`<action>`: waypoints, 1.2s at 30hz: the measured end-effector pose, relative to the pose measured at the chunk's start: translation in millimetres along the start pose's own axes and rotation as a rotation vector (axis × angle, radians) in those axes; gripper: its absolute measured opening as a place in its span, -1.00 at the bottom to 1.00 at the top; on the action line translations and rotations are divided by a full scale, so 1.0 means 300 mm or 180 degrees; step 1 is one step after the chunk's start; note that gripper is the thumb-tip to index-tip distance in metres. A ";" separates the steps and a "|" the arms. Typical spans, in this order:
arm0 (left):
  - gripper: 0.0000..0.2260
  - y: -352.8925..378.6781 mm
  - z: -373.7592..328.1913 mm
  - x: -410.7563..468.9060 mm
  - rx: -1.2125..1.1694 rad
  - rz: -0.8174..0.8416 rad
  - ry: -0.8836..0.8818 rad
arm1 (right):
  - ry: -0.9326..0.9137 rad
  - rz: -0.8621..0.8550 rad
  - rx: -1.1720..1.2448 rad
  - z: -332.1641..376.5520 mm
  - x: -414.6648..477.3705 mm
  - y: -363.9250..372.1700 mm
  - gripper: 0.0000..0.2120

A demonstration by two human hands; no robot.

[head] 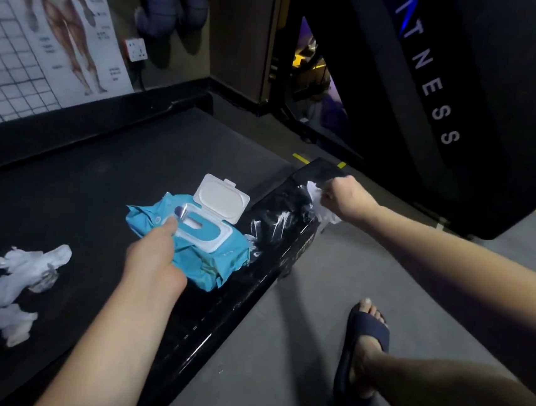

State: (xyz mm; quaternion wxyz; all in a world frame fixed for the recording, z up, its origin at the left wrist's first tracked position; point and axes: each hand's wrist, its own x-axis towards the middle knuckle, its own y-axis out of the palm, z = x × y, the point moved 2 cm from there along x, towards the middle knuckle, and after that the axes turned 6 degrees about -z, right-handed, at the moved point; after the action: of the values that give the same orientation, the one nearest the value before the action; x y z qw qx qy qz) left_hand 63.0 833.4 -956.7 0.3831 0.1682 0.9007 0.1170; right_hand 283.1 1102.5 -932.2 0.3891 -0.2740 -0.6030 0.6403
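clutching wipe [318, 204] and pack [211, 263] in hands [347, 200]

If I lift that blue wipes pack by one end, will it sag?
Probably: the pack has crumpled film, so it looks soft and part-empty. Its open lid may flap. It seems to rest partly on the glossy rail, so a push could slide it.

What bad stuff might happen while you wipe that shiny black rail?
The wipes pack, held by the left hand at the edge of the rail, might slip off to the floor. Its lid stands open, so the wipes inside may dry out. The used wipes crumpled on the belt could be forgotten there.
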 end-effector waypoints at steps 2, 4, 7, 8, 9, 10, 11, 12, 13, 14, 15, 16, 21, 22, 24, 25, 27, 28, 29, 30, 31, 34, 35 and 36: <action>-0.86 0.002 -0.007 -0.005 0.0055 0.0041 0.0012 | 0.0089 -0.0053 0.0022 -0.058 0.011 -0.010 -0.92; -0.88 0.013 -0.003 -0.016 0.0189 0.0086 0.0044 | 0.0369 -0.0248 0.0269 -0.114 0.012 0.029 -0.88; -0.88 0.029 0.023 -0.020 0.0340 0.0099 0.0111 | 0.0628 -0.0448 0.0625 -0.155 0.014 0.112 -0.77; -0.88 0.034 0.033 -0.014 0.0373 0.0098 0.0127 | 0.0613 -0.0528 0.0713 -0.159 0.032 0.129 -0.75; -0.88 0.038 0.042 -0.004 0.0403 0.0084 0.0128 | 0.0601 -0.0671 0.0799 -0.163 0.059 0.139 -0.74; -0.88 0.039 0.048 0.006 0.0411 0.0072 0.0121 | 0.0586 -0.0829 0.0884 -0.166 0.090 0.146 -0.73; -0.88 0.039 0.053 0.019 0.0424 0.0053 0.0123 | 0.0563 -0.0897 0.0933 -0.169 0.122 0.154 -0.71; -0.88 0.041 0.057 0.027 0.0432 0.0047 0.0128 | 0.0528 -0.0817 0.0910 -0.172 0.149 0.172 -0.70; -0.87 0.043 0.061 0.036 0.0451 0.0043 0.0143 | 0.0475 -0.0601 0.0827 -0.173 0.167 0.198 -0.71; -0.87 0.045 0.063 0.040 0.0463 0.0043 0.0151 | 0.0386 -0.0320 0.0719 -0.170 0.176 0.233 -0.72; -0.87 0.050 0.066 0.046 0.0457 0.0049 0.0154 | 0.0288 -0.0069 0.0611 -0.164 0.173 0.270 -0.73; -0.87 0.055 0.069 0.046 0.0440 0.0059 0.0146 | 0.0233 0.0062 0.0568 -0.160 0.165 0.303 -0.72; -0.87 0.070 0.078 0.025 0.0414 0.0156 0.0149 | 0.0320 -0.0242 0.0618 -0.160 0.140 0.320 -0.73; -0.87 0.069 0.078 0.015 0.0418 0.0177 0.0163 | 0.0285 -0.0254 0.0603 -0.155 0.125 0.308 -0.73; -0.89 0.059 0.075 -0.003 0.0426 0.0173 0.0191 | 0.0213 -0.0223 0.0534 -0.141 0.085 0.298 -0.71; -0.89 0.052 0.072 -0.010 0.0429 0.0152 0.0196 | 0.0187 -0.0199 0.0525 -0.132 0.062 0.297 -0.70; -0.91 0.038 0.059 -0.019 0.0441 0.0084 0.0194 | 0.0165 -0.0181 0.0624 -0.104 0.014 0.297 -0.69; -0.92 0.032 0.051 -0.023 0.0434 0.0051 0.0198 | 0.0149 -0.0190 0.0702 -0.087 -0.010 0.302 -0.69; -0.92 0.029 0.044 -0.024 0.0419 0.0023 0.0207 | 0.0123 -0.0204 0.0787 -0.071 -0.035 0.309 -0.70; -0.93 0.028 0.038 -0.026 0.0412 -0.0004 0.0216 | 0.0102 -0.0235 0.0879 -0.053 -0.061 0.315 -0.72; -0.94 0.028 0.034 -0.029 0.0409 -0.0020 0.0222 | 0.0110 -0.0286 0.0977 -0.037 -0.084 0.317 -0.73; -0.96 0.033 0.030 -0.042 0.0386 -0.0045 0.0196 | 0.0151 -0.0300 0.1289 -0.023 -0.098 0.312 -0.79; -0.96 0.035 0.029 -0.043 0.0383 -0.0049 0.0186 | 0.0155 -0.0277 0.1372 -0.026 -0.084 0.301 -0.81; -0.96 0.037 0.029 -0.045 0.0374 -0.0053 0.0177 | 0.0183 -0.0287 0.1485 -0.035 -0.066 0.290 -0.83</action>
State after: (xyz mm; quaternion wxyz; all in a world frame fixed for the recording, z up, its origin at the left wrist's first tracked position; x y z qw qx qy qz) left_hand 80.6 838.9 -950.1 0.3485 0.1796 0.9176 0.0653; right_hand 287.9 1094.5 -1021.4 0.4870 -0.1675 -0.4391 0.7362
